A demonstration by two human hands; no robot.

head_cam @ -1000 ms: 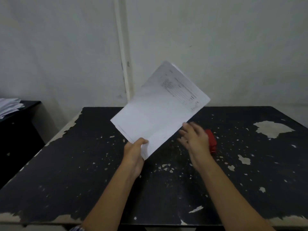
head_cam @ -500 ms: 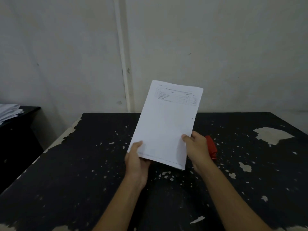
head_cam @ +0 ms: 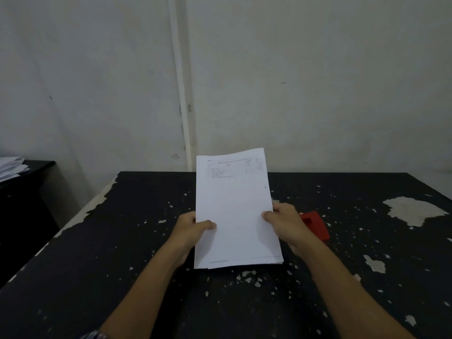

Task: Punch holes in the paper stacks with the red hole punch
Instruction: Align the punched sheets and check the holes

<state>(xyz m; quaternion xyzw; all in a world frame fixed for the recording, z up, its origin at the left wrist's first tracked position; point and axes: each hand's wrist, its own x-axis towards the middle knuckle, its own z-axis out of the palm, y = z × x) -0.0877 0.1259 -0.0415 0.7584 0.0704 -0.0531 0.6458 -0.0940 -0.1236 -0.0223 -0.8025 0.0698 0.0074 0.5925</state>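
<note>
Both hands are pinching one paper stack (head_cam: 234, 211) by its long edges: the left hand (head_cam: 188, 231) is closing thumb over front and fingers behind on the left edge, the right hand (head_cam: 283, 223) is doing the same on the right edge. The stack is standing nearly upright, printed table at the top, its bottom edge hovering just above or touching the black table (head_cam: 122, 241); contact cannot be told.

Nearest the camera, the bottom edge is showing sheets stepped out of line, so the stack is not yet squared.

Risk, as judgement:
- Uneven sheets going into the punch would be giving holes that do not line up.
- Grip is sitting at mid-height only; the upper half could be bowing or fanning if either hand is loosening.
- The red hole punch (head_cam: 315, 225) is lying on the table just behind and right of the right hand, partly hidden by it. That hand would have to be letting go to reach it, leaving the stack one-handed and liable to splay.

Farther off, a second pile of paper (head_cam: 11, 167) is lying on a dark side table (head_cam: 36, 172) at far left, against the pale wall (head_cam: 318, 81).

Change from earlier frames: one second ago only the left hand was holding the stack, tilted hard to the right, right hand open beside it. Now both hands are gripping and the stack is sitting straight and lower.
</note>
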